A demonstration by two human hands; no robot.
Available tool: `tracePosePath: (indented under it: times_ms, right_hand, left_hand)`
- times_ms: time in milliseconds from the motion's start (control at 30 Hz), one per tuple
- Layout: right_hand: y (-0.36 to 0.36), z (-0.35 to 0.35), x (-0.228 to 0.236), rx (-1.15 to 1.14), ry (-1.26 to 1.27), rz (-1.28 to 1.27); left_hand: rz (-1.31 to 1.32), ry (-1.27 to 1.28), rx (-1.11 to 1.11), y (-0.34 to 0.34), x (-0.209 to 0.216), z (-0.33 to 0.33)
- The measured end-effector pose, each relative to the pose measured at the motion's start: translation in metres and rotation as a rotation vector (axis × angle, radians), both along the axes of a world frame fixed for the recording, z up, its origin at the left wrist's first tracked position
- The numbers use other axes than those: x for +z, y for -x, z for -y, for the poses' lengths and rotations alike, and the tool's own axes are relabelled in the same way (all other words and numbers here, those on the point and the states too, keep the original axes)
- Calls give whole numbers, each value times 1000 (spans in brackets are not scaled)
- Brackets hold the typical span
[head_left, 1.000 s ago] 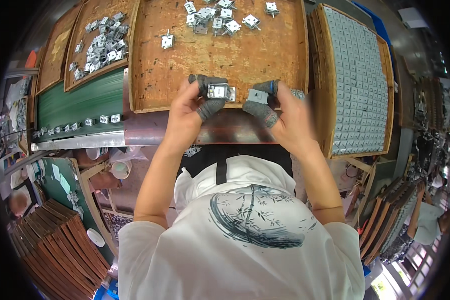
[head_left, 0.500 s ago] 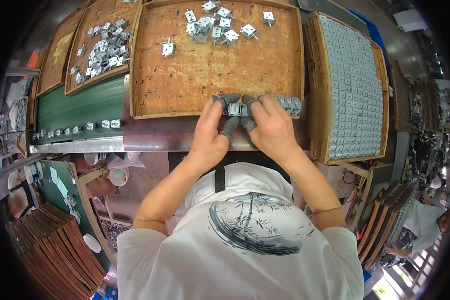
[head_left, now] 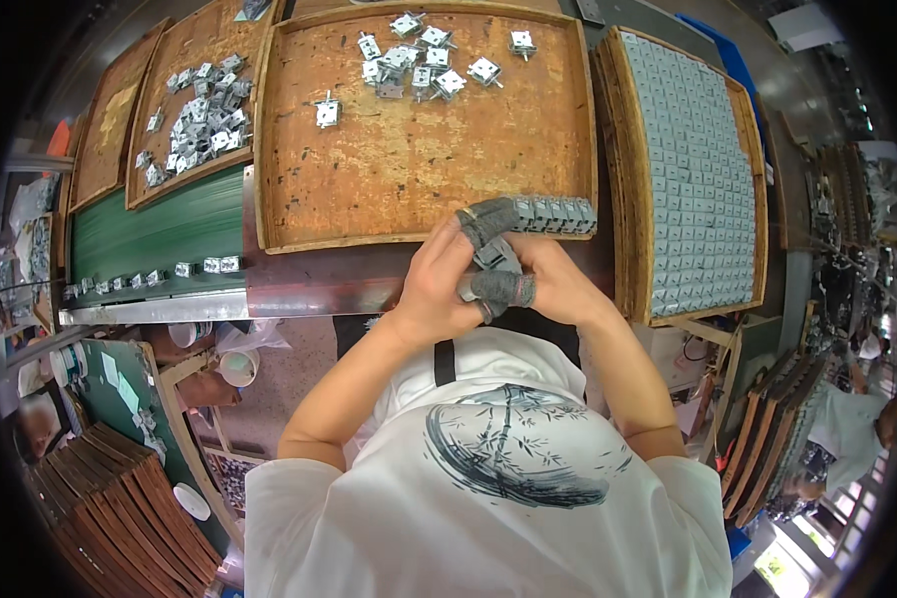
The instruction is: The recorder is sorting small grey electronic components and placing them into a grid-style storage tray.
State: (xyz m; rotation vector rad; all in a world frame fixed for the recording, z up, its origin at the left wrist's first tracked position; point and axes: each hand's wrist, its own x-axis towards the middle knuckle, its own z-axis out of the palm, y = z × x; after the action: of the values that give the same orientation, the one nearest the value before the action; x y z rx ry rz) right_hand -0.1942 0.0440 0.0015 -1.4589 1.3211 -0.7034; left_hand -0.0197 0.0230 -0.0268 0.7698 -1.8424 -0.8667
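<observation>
My left hand (head_left: pixel 437 279) and my right hand (head_left: pixel 565 282) meet over the front edge of the big wooden tray (head_left: pixel 419 169). Grey coverings wrap the fingertips. Between them both hands grip a small silvery metal part (head_left: pixel 490 256), tilted and mostly hidden by the fingers. Just beyond my right hand, a row of similar metal parts (head_left: pixel 558 214) stands side by side along the tray's front right corner. Farther back in the same tray lies a loose cluster of metal parts (head_left: pixel 399 62) with thin shafts sticking out. A single part (head_left: pixel 327 111) sits apart at the left.
On the right stands a stack of trays, its top tray (head_left: pixel 703 189) packed with neat rows of parts. To the left, another tray (head_left: pixel 204 115) holds a heap above a green belt (head_left: pixel 159 239), where several parts (head_left: pixel 209 265) sit in a line. Another person (head_left: pixel 847 429) is at far right.
Both hands have drawn back from the tray's front edge toward my body with the metal part, turning it. The fingers now close around it, and the row at right stays behind.
</observation>
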Motion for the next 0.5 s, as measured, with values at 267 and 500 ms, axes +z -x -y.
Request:
tracePosePath:
  times_ms: [267, 500]
  right_hand:
    - [-5, -9, -6, 0, -110, 140]
    - [64, -2, 20, -234, -58, -104]
  left_hand:
    - [70, 138, 28, -5, -4, -3]
    - [305, -218, -66, -8, -36, 43]
